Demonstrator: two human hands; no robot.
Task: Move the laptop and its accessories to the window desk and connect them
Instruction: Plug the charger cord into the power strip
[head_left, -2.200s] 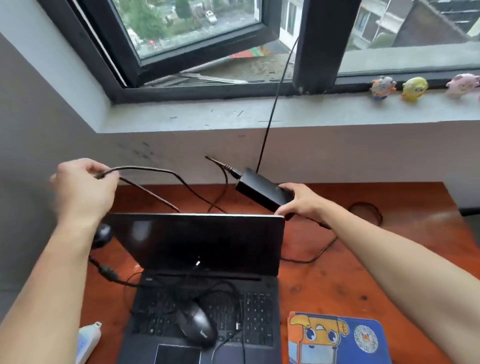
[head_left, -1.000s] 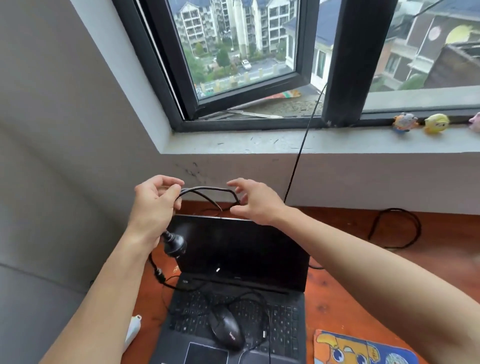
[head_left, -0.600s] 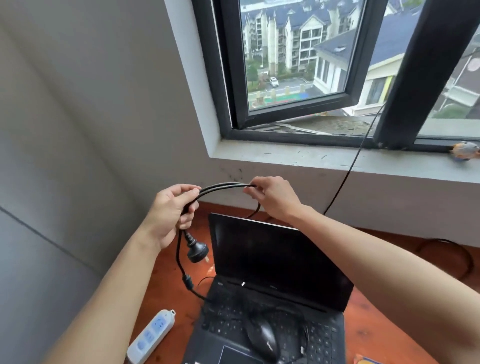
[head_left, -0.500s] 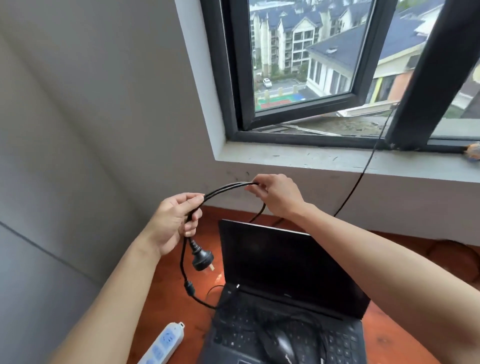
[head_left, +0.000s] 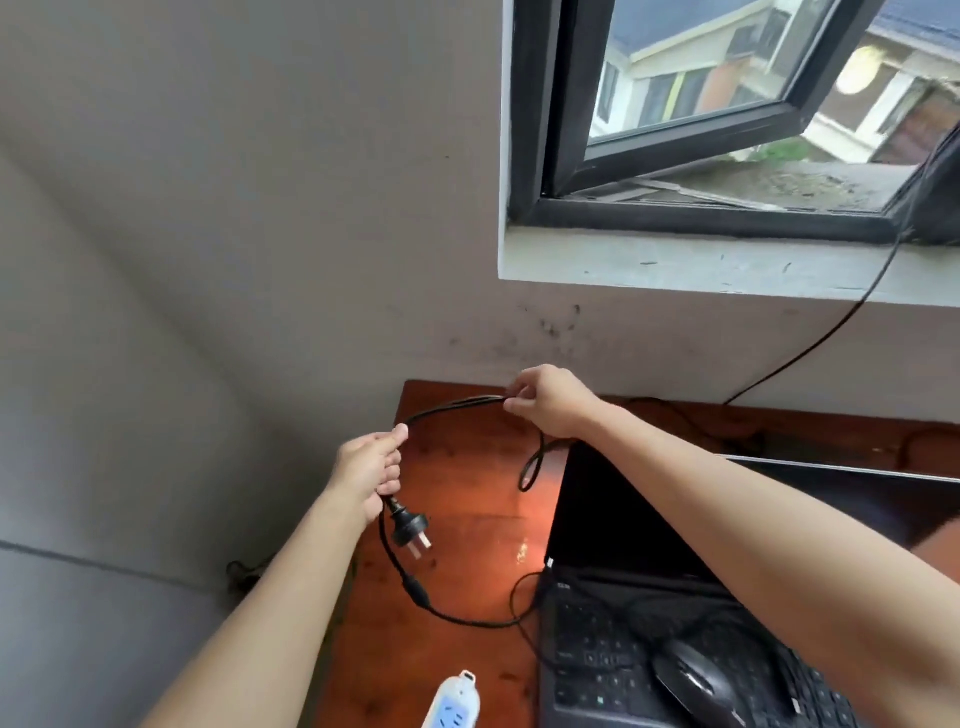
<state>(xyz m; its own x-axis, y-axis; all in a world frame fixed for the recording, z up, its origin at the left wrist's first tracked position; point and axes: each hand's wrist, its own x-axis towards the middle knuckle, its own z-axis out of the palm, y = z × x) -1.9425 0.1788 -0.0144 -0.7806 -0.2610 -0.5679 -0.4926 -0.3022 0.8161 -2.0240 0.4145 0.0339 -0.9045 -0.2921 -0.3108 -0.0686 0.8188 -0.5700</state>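
A black power cable runs between my two hands above the wooden desk. My left hand grips it just above its black plug, which hangs down with its prongs bare. My right hand pinches a doubled stretch of the same cable near the wall. The open black laptop stands at the right, partly behind my right forearm. A black mouse lies on its keyboard with wires draped over the keys. The charger brick is hidden.
A white power strip with a blue face lies at the desk's front left edge. The grey wall stands left, the windowsill and open window above. Another thin black cable hangs from the sill to the desk.
My view has swung left and downward. My left hand has lowered with the plug toward the desk's left edge, and the cable stretches longer between my hands. The power strip shows more fully.
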